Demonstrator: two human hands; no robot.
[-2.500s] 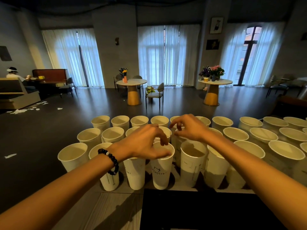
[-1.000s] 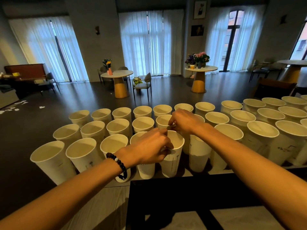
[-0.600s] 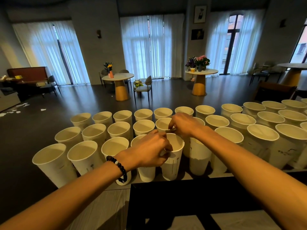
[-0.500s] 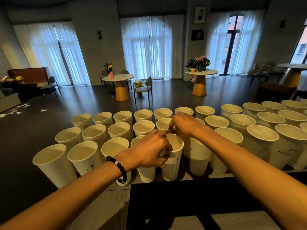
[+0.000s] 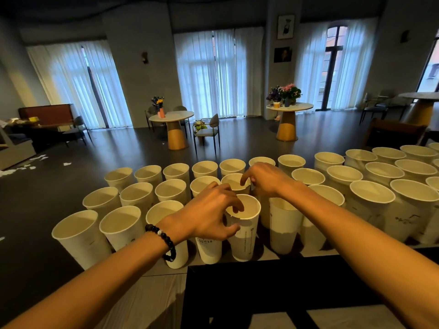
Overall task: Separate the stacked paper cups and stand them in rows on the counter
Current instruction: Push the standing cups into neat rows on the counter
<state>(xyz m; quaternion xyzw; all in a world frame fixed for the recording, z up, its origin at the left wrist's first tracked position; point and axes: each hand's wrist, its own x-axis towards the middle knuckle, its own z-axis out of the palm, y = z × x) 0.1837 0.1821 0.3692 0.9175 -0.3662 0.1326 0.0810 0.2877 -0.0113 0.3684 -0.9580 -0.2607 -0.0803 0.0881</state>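
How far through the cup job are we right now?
Mostly laid out: many paper cups already stand upright in rows on the counter. In hand: the left hand pinches the rim of a front-row cup, and the right hand has fingers at the rim of a cup behind it. What is left: no waiting stack shows, so I cannot tell.

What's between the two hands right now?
In the head view, one cup's rim shows between the left hand and right hand, whose fingertips touch it.

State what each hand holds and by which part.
The left hand pinches the front-row cup at its rim, fingers inside, thumb outside. The right hand has its grip on the rim of a second-row cup.
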